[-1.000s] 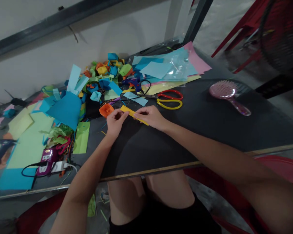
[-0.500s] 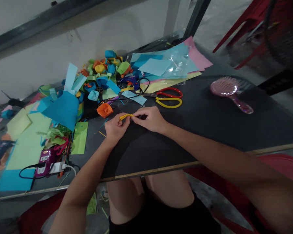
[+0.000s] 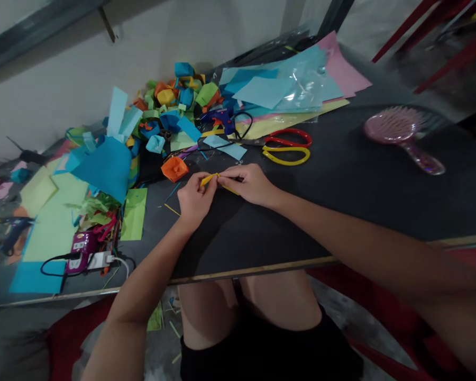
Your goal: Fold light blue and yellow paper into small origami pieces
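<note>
Both my hands meet over the dark table (image 3: 341,196) and pinch a narrow yellow paper strip (image 3: 210,178). My left hand (image 3: 194,198) grips its left end with curled fingers. My right hand (image 3: 246,182) holds the right part, fingers closed over it, so most of the strip is hidden. An orange folded paper piece (image 3: 174,168) lies just left of my hands.
Red and yellow scissors (image 3: 287,146) lie behind my hands. A pile of coloured paper pieces (image 3: 174,108) and a blue glue gun (image 3: 222,119) sit further back, paper sheets (image 3: 285,90) behind them. A pink hairbrush (image 3: 402,135) is at right. A purple device (image 3: 81,247) with cables lies at left.
The yellow strip was flat and wide a second ago; now it is narrow, squeezed between both hands. The camera view has shifted slightly.
</note>
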A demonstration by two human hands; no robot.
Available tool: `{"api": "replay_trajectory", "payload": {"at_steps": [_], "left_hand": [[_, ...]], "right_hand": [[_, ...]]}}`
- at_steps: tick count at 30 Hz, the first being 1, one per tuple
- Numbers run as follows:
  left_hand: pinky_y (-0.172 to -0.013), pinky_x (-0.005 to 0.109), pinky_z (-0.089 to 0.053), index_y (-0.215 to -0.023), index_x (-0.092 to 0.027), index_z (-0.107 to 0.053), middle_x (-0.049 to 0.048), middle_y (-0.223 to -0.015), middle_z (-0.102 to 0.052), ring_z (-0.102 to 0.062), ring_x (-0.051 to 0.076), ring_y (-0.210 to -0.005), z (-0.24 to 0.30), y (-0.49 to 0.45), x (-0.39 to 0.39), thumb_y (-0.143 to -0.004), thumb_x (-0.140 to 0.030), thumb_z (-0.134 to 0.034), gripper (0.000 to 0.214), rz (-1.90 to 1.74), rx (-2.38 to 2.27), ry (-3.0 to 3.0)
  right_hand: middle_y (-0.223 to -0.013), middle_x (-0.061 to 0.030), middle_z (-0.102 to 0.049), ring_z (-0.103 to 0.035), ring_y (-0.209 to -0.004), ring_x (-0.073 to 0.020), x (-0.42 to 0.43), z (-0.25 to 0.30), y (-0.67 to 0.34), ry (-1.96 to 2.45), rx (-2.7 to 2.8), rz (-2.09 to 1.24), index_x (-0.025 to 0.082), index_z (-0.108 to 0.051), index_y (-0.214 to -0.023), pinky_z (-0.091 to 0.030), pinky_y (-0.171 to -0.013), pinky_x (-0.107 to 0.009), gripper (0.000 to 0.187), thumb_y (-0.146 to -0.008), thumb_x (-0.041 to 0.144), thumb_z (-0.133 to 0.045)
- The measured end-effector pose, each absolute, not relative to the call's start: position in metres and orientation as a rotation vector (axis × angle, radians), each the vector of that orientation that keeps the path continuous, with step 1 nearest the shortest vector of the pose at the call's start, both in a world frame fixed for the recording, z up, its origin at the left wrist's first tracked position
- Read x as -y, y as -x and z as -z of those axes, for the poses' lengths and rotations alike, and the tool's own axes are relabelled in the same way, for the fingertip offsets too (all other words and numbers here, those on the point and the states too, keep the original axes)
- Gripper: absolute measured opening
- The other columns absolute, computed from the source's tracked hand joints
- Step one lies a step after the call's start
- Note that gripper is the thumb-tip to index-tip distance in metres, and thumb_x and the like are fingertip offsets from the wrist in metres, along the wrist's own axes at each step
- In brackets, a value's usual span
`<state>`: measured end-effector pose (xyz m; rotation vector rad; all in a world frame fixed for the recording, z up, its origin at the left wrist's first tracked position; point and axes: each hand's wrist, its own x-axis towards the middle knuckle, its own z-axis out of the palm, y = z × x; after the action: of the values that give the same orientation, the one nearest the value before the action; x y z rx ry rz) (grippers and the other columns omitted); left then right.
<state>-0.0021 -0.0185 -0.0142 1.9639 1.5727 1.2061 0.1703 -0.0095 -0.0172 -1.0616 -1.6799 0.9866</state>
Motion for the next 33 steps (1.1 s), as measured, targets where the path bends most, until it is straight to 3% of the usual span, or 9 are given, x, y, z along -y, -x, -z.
{"api": "replay_trajectory", "payload": {"at_steps": [3,11,16,20,27,33], "left_hand": [[-0.048,0.021,-0.031,-0.091,-0.017,-0.073,-0.0087,-0.047,-0.040,-0.036,0.007,-0.042,0.011,0.001,0.019,-0.086,-0.040,-0.063,0.026,-1.213,-1.587,-1.943],[-0.054,0.021,-0.035,-0.077,-0.017,-0.073,-0.0022,-0.058,-0.062,-0.049,0.008,-0.052,0.014,0.000,0.024,-0.085,-0.033,-0.063,0.020,-1.192,-1.612,-2.040],[-0.054,0.022,-0.035,-0.106,-0.016,-0.075,-0.0014,-0.058,-0.061,-0.047,0.009,-0.049,0.020,-0.003,0.025,-0.089,-0.031,-0.058,0.029,-1.090,-1.574,-2.172],[-0.052,0.023,-0.032,-0.131,-0.014,-0.064,-0.0021,-0.053,-0.056,-0.046,0.011,-0.048,0.023,-0.006,0.026,-0.088,-0.027,-0.056,0.046,-0.862,-1.587,-2.334],[-0.055,0.023,-0.038,-0.137,-0.016,-0.060,0.0050,-0.060,-0.065,-0.056,0.015,-0.053,0.018,-0.009,0.029,-0.091,-0.029,-0.047,0.049,-0.687,-1.705,-2.501],[-0.060,0.026,-0.043,-0.136,-0.013,-0.061,0.0085,-0.069,-0.070,-0.062,0.018,-0.061,0.017,-0.008,0.032,-0.085,-0.023,-0.053,0.052,-0.632,-1.595,-2.629]], "right_hand": [[-0.088,-0.0040,-0.078,-0.069,-0.079,-0.0199,0.009,0.019,-0.169,1.067,1.670,-1.017,0.023,-0.081,-0.086,-0.046,-0.067,-0.029,0.031,-0.086,0.047,-0.062],[-0.088,-0.0036,-0.078,-0.069,-0.077,-0.0201,0.013,0.019,-0.167,1.120,1.711,-0.947,0.023,-0.082,-0.089,-0.047,-0.063,-0.029,0.030,-0.085,0.042,-0.060],[-0.084,-0.0042,-0.077,-0.067,-0.073,-0.0191,0.009,0.023,-0.168,1.139,1.598,-1.017,0.021,-0.081,-0.085,-0.049,-0.066,-0.030,0.035,-0.082,0.051,-0.063],[-0.073,-0.0034,-0.073,-0.063,-0.066,-0.0169,0.001,0.027,-0.168,1.151,1.475,-1.111,0.019,-0.080,-0.083,-0.048,-0.062,-0.028,0.047,-0.078,0.063,-0.063],[-0.077,-0.0037,-0.073,-0.064,-0.073,-0.0175,0.002,0.026,-0.167,1.141,1.376,-1.146,0.022,-0.079,-0.080,-0.050,-0.067,-0.029,0.050,-0.077,0.069,-0.063],[-0.084,-0.0039,-0.075,-0.066,-0.077,-0.0178,0.003,0.024,-0.168,1.112,1.358,-1.162,0.022,-0.080,-0.089,-0.050,-0.069,-0.028,0.047,-0.072,0.065,-0.072]]}}
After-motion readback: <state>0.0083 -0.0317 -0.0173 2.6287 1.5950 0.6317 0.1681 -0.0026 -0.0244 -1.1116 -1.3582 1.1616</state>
